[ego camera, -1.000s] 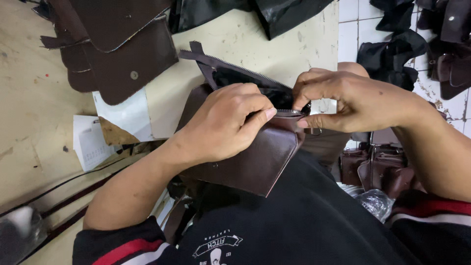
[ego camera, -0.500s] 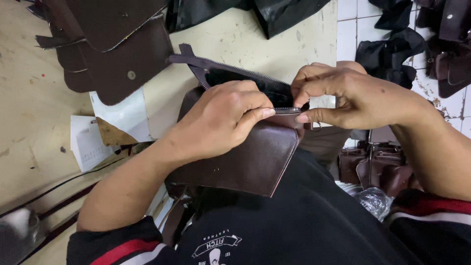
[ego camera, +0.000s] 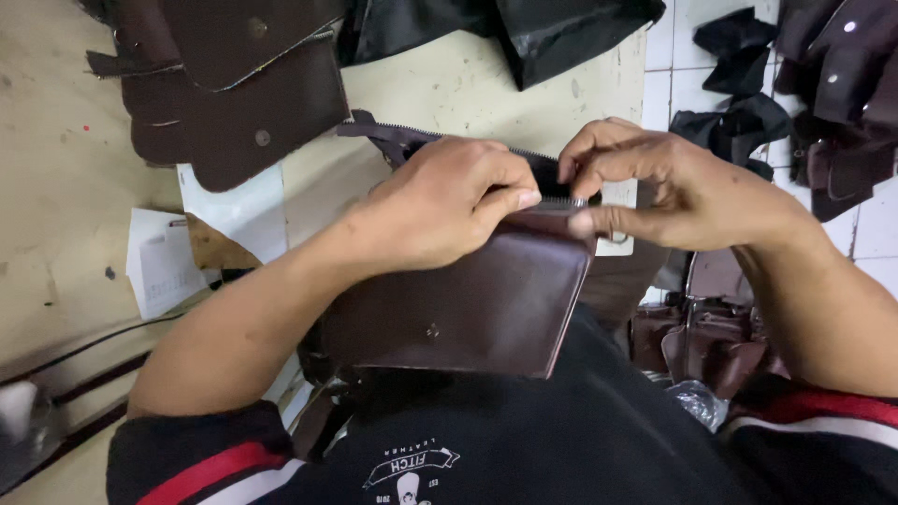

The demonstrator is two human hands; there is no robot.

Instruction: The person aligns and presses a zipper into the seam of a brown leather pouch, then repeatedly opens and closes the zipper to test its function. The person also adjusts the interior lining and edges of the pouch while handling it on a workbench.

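Note:
A dark brown leather bag (ego camera: 472, 304) with a flat front panel rests against my lap at the table's near edge. My left hand (ego camera: 444, 201) clamps its top edge, thumb pressed along the zipper line. My right hand (ego camera: 655, 192) pinches the zipper (ego camera: 561, 200) at the bag's upper right corner, fingertips close to my left thumb. The zipper tape (ego camera: 393, 136) runs off to the upper left behind my left hand. The bag's inside is hidden.
Brown leather pieces (ego camera: 234, 84) lie at the back left of the worn table (ego camera: 56, 187). Black material (ego camera: 524, 28) sits at the back. White paper sheets (ego camera: 168, 262) lie at left. More brown and black leather parts (ego camera: 832, 103) lie on the tiled floor at right.
The bag and both hands sit slightly higher in view. My grip on the zipper end looks the same.

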